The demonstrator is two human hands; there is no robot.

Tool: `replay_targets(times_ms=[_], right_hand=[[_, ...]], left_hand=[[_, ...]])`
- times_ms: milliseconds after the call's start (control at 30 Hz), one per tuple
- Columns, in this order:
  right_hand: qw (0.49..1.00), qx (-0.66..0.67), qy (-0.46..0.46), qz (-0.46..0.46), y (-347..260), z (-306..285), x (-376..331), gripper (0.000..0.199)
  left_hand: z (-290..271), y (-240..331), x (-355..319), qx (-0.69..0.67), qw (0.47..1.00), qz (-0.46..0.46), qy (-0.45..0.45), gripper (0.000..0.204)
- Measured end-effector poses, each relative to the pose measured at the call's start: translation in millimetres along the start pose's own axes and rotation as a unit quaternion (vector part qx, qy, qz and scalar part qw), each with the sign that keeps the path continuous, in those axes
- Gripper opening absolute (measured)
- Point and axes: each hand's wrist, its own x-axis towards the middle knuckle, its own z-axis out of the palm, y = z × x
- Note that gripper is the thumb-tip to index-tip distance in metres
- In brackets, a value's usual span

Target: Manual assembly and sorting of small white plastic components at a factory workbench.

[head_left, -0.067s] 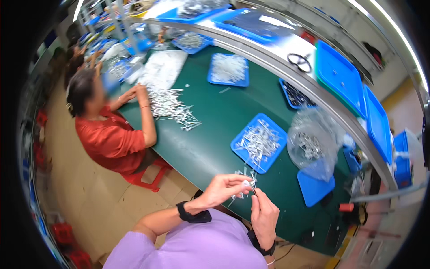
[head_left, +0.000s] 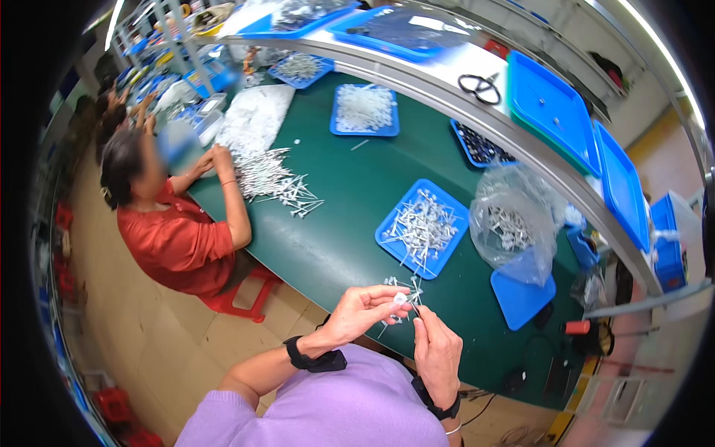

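Nothing much shifts since earlier; both hands stay at the green table [head_left: 350, 216] near edge. Left hand [head_left: 359, 311] pinches a small white piece [head_left: 400, 299], right hand [head_left: 438, 352] pinches a thin pin [head_left: 414, 307] beside it, below the blue tray [head_left: 389, 242]. Looks like mid-assembly; next calls for careful alignment.

Green table [head_left: 350, 216]: blue trays [head_left: 421, 227], loose white parts [head_left: 272, 179].

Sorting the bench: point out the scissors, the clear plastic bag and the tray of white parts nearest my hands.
scissors [head_left: 480, 87], head view, on the black handles.
clear plastic bag [head_left: 514, 223], head view, on its bulging middle.
blue tray [head_left: 389, 237], head view, on its left rim.
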Motion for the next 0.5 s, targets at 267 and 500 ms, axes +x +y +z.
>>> replay_targets(times_ms=[267,500], right_hand=[[1.000,0.016,-0.002,-0.021,-4.1,-6.7,-7.6,0.027],[0.999,-0.005,-0.016,-0.029,-1.5,-6.6,-10.6,0.035]], left_hand=[[5.8,-3.6,-4.9,0.005,1.000,0.016,-0.016,0.031],[11.8,-8.7,-6.1,0.018,1.000,0.021,0.002,0.029]])
